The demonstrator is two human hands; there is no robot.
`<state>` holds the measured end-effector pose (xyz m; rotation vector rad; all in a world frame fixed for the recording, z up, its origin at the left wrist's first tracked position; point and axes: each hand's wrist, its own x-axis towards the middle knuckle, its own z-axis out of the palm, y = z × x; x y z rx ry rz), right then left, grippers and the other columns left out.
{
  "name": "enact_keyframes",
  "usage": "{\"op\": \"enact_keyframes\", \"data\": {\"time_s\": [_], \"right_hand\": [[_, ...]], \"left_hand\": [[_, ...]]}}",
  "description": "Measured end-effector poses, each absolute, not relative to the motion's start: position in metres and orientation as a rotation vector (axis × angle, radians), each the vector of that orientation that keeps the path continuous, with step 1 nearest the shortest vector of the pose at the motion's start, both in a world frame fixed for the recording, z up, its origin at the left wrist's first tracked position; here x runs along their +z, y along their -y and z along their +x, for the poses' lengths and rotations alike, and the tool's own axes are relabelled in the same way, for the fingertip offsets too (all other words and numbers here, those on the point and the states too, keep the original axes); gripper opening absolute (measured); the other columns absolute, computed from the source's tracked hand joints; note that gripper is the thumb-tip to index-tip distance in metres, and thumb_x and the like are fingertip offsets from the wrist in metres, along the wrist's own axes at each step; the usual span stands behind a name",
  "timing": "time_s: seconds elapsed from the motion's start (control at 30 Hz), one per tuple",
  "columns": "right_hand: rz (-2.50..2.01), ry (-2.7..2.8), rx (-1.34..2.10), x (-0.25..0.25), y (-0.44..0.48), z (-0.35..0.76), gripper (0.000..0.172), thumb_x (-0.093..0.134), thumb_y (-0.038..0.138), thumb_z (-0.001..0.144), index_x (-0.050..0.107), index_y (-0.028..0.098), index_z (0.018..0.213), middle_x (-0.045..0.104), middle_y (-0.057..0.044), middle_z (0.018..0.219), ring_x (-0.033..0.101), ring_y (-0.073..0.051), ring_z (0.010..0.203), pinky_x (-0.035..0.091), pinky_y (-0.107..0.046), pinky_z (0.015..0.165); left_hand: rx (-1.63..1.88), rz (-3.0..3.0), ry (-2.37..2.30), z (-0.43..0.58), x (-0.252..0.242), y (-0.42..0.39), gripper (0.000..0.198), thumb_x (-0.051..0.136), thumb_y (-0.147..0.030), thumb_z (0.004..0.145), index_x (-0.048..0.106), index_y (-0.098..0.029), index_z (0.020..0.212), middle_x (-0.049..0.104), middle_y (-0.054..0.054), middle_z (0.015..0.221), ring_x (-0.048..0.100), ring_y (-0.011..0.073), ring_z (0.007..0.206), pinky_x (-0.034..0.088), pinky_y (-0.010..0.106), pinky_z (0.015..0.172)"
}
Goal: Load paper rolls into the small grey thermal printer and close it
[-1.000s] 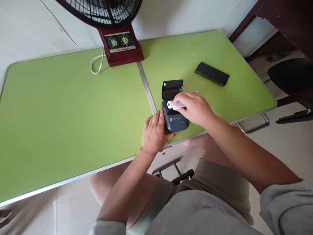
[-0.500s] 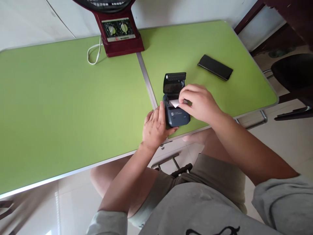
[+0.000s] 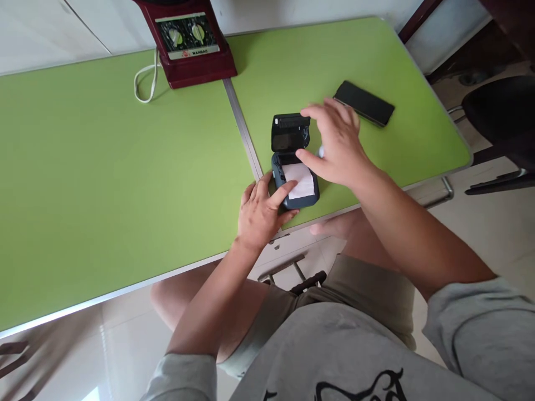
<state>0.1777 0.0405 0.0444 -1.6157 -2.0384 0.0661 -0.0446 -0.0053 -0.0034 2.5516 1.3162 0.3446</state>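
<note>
A small dark-blue portable printer (image 3: pixel 308 203) sits on the green table with its black lid (image 3: pixel 290 136) swung up. White paper (image 3: pixel 304 186) comes out of its compartment and lies over the front of the body. My left hand (image 3: pixel 259 214) steadies the printer from the left, one finger pressing the paper and the thumb at the front edge. Above and to the right, my right hand (image 3: pixel 334 142) is open, its fingers spread beside the raised lid, holding nothing. A small pale thing (image 3: pixel 321 151) shows partly behind this hand; I cannot make it out.
A black phone (image 3: pixel 364 103) lies behind my right hand. At the back stands a dark-red fan base (image 3: pixel 196 61) with two knobs and a white cord (image 3: pixel 145 83). A metal seam (image 3: pixel 242 128) crosses the green table (image 3: pixel 125 184). A dark chair (image 3: pixel 501 120) is at the right.
My right hand has let go of the paper and moved up, opening its fingers. The paper now lies out over the printer's front, and a left finger has come onto it.
</note>
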Motion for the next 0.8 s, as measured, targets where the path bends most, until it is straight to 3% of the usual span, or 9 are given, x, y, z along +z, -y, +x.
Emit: {"op": "enact_keyframes", "data": {"time_s": [0.07, 0.17, 0.23, 0.27, 0.33, 0.4, 0.47, 0.6, 0.8], "right_hand": [[-1.626, 2.036, 0.071, 0.047, -0.045, 0.176, 0.057, 0.073, 0.034, 0.084, 0.057, 0.027, 0.138, 0.062, -0.011, 0.143, 0.045, -0.041, 0.146, 0.032, -0.068, 0.122], [-1.640, 1.929, 0.032, 0.048, -0.028, 0.174, 0.038, 0.064, 0.038, 0.092, 0.062, 0.027, 0.128, 0.070, -0.011, 0.124, 0.057, -0.037, 0.134, 0.039, -0.064, 0.118], [-1.629, 1.792, 0.041, 0.045, -0.010, 0.173, 0.021, 0.061, 0.041, 0.095, 0.067, 0.026, 0.108, 0.072, -0.009, 0.101, 0.067, -0.031, 0.111, 0.051, -0.055, 0.106], [-1.627, 1.710, 0.092, 0.041, -0.001, 0.173, 0.019, 0.060, 0.043, 0.096, 0.067, 0.025, 0.094, 0.070, -0.007, 0.086, 0.069, -0.027, 0.093, 0.056, -0.048, 0.092], [-1.655, 1.528, 0.292, 0.030, 0.011, 0.171, 0.037, 0.058, 0.047, 0.097, 0.057, 0.024, 0.069, 0.058, -0.002, 0.061, 0.057, -0.017, 0.060, 0.050, -0.035, 0.062], [-1.729, 1.351, 0.536, 0.019, 0.014, 0.168, 0.052, 0.061, 0.049, 0.096, 0.044, 0.023, 0.054, 0.045, 0.002, 0.047, 0.041, -0.011, 0.044, 0.034, -0.030, 0.047], [-1.812, 1.222, 0.746, 0.011, 0.010, 0.166, 0.060, 0.067, 0.052, 0.092, 0.041, 0.022, 0.047, 0.041, 0.003, 0.040, 0.038, -0.009, 0.038, 0.028, -0.027, 0.043], [-1.855, 1.112, 1.088, 0.010, -0.001, 0.168, 0.060, 0.072, 0.055, 0.089, 0.048, 0.021, 0.046, 0.046, 0.003, 0.040, 0.044, -0.007, 0.036, 0.034, -0.023, 0.040], [-1.855, 1.226, 1.198, 0.016, -0.006, 0.176, 0.056, 0.071, 0.053, 0.091, 0.051, 0.020, 0.050, 0.052, 0.002, 0.044, 0.048, -0.008, 0.039, 0.037, -0.022, 0.042]], "left_hand": [[0.351, 2.546, -1.320, -0.045, -0.004, 0.005, 0.066, 0.076, -0.051, 0.092, 0.055, -0.037, 0.152, 0.049, 0.017, 0.159, 0.055, 0.0313, 0.144, 0.042, 0.050, 0.121], [0.354, 2.539, -1.308, -0.044, -0.003, 0.005, 0.065, 0.076, -0.051, 0.092, 0.056, -0.036, 0.152, 0.050, 0.018, 0.160, 0.055, 0.0327, 0.144, 0.042, 0.050, 0.121], [0.354, 2.538, -1.303, -0.044, -0.003, 0.005, 0.065, 0.076, -0.050, 0.092, 0.054, -0.038, 0.153, 0.049, 0.017, 0.160, 0.053, 0.0328, 0.146, 0.042, 0.051, 0.121], [0.357, 2.540, -1.303, -0.044, -0.003, 0.006, 0.066, 0.076, -0.050, 0.092, 0.053, -0.039, 0.153, 0.049, 0.016, 0.160, 0.052, 0.0325, 0.147, 0.042, 0.051, 0.121], [0.370, 2.548, -1.300, -0.044, -0.003, 0.006, 0.066, 0.076, -0.049, 0.092, 0.053, -0.039, 0.153, 0.050, 0.016, 0.160, 0.051, 0.0320, 0.147, 0.042, 0.050, 0.122], [0.392, 2.553, -1.297, -0.044, -0.005, 0.006, 0.066, 0.076, -0.048, 0.092, 0.054, -0.037, 0.154, 0.050, 0.017, 0.159, 0.052, 0.0321, 0.146, 0.041, 0.050, 0.122], [0.414, 2.550, -1.305, -0.045, -0.008, 0.005, 0.072, 0.077, -0.050, 0.091, 0.051, -0.034, 0.156, 0.051, 0.018, 0.158, 0.055, 0.0321, 0.144, 0.041, 0.049, 0.122], [0.436, 2.533, -1.339, -0.044, -0.012, 0.004, 0.090, 0.082, -0.054, 0.086, 0.042, -0.029, 0.162, 0.054, 0.017, 0.156, 0.060, 0.0319, 0.139, 0.042, 0.047, 0.121], [0.444, 2.510, -1.353, -0.042, -0.012, 0.003, 0.087, 0.083, -0.053, 0.084, 0.046, -0.028, 0.159, 0.055, 0.015, 0.156, 0.060, 0.0329, 0.139, 0.042, 0.047, 0.121]]}}
